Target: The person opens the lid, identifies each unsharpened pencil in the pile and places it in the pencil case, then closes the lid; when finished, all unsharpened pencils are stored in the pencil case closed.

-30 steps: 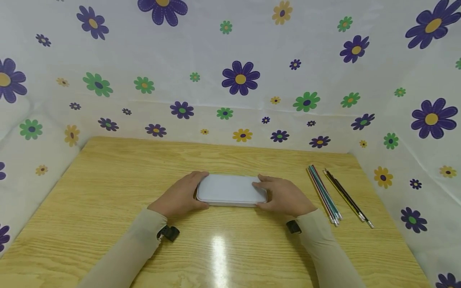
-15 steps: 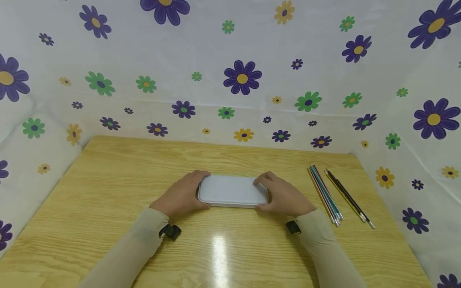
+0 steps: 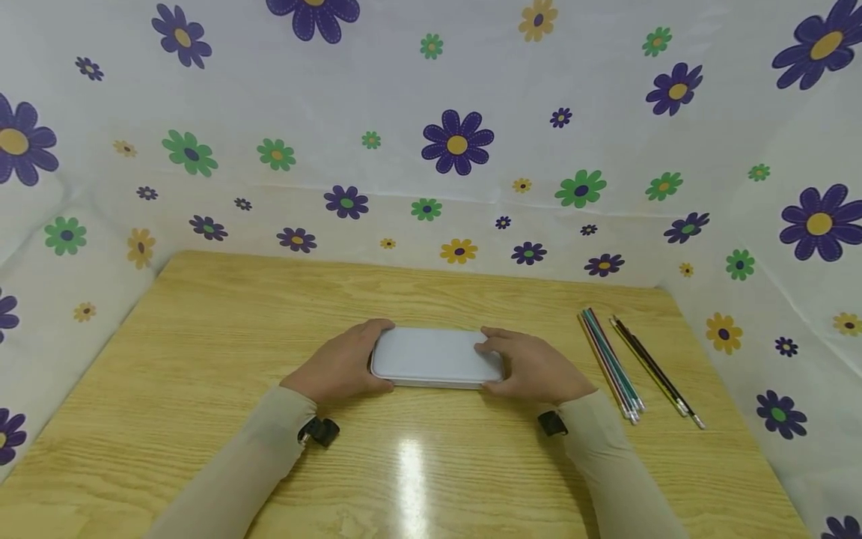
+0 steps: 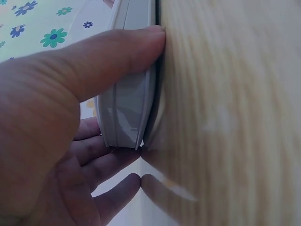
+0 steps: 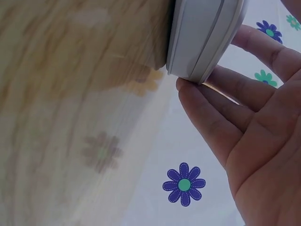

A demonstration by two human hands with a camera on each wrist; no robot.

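I'm watching the left hand (image 3: 340, 364) grasping the left end of the pale case (image 3: 438, 356), its thumb pressing along the near side and its fingers reaching round the end. The right hand (image 3: 539, 367) is grasping the opposite end, its thumb sitting at the near edge and one finger resting over the top. The case is lying flat on the bench (image 3: 485, 479) between the two, and its seam is looking closed in both wrist views. As I'm judging it, taking hold is done at both ends; opening isn't showing as done, and letting go is left. What the case is holding inside, I'm not seeing. To the right of the case, past the right hand, a bundle of coloured pencils (image 3: 611, 367) is lying untouched, with dark and yellow pencils (image 3: 653, 367) lying just beyond. Behind the case, a flowered cloth (image 3: 397, 90) is hanging past the bench.
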